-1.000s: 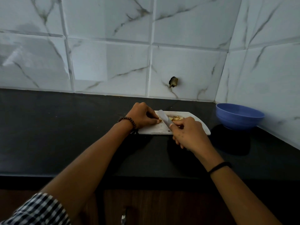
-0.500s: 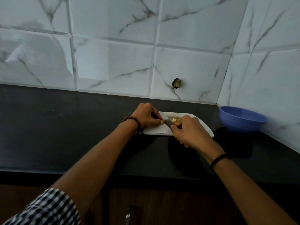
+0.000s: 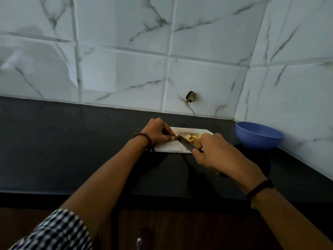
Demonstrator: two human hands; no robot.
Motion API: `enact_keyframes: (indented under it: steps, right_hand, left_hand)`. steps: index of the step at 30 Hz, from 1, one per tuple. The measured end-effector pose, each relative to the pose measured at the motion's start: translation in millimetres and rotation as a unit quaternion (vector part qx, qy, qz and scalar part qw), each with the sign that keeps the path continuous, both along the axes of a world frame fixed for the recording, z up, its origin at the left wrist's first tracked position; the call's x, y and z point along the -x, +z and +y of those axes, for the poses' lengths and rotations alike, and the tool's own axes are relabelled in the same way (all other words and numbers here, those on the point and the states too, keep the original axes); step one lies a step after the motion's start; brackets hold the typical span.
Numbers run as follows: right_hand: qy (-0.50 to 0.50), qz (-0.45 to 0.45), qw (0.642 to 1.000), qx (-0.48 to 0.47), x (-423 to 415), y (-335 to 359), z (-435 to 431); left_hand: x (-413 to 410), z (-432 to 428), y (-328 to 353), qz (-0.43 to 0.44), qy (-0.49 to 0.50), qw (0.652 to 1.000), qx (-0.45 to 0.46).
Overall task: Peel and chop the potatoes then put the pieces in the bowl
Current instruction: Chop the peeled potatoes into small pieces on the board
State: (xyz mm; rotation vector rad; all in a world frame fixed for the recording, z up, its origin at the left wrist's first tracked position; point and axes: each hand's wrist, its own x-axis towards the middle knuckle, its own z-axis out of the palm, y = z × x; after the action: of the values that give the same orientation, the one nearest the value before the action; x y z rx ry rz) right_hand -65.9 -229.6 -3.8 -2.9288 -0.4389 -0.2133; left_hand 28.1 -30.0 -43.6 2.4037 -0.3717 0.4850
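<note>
A white cutting board (image 3: 173,147) lies on the black counter. Yellow chopped potato pieces (image 3: 193,137) are heaped at its far middle. My left hand (image 3: 158,132) is curled at the board's left end, fingertips pinching a small potato piece that is mostly hidden. My right hand (image 3: 214,154) grips the handle of a knife (image 3: 185,143), whose blade slants across the board with its tip next to my left fingertips. An empty-looking blue bowl (image 3: 259,135) stands to the right of the board, in the corner.
The black counter (image 3: 63,141) stretches far to the left. Marble-look tiled walls (image 3: 126,69) close the back and right side. A dark stub (image 3: 191,96) sticks out of the back wall above the board. A cabinet front (image 3: 162,231) lies below the counter edge.
The knife blade has dropped from a raised, tilted pose to lie low across the board beside my left fingertips. My right hand shifted slightly toward me. The camera view moved a little.
</note>
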Motion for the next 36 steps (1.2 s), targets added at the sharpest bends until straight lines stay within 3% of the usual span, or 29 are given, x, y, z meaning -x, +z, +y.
enact_keyframes:
  steps: [3,7,11,29,36]
  right_hand:
    - [-0.005,0.023,0.998,-0.054,3,9,-10]
    - [-0.006,-0.048,0.993,-0.112,-6,-1,-2]
    - [-0.009,-0.042,0.988,-0.148,-22,-17,6]
    - [0.016,-0.013,0.981,-0.192,-30,-31,10]
    - [0.012,-0.037,0.991,-0.132,-31,-30,21]
  left_hand:
    - [0,0,1,0.002,-0.006,1.000,0.000]
    - [-2,1,2,-0.003,-0.014,1.000,-0.003]
    - [-3,1,2,-0.015,-0.015,1.000,-0.017]
    - [-2,-2,3,-0.018,-0.001,0.999,-0.030]
    - [-4,-3,1,-0.028,0.001,0.999,-0.035]
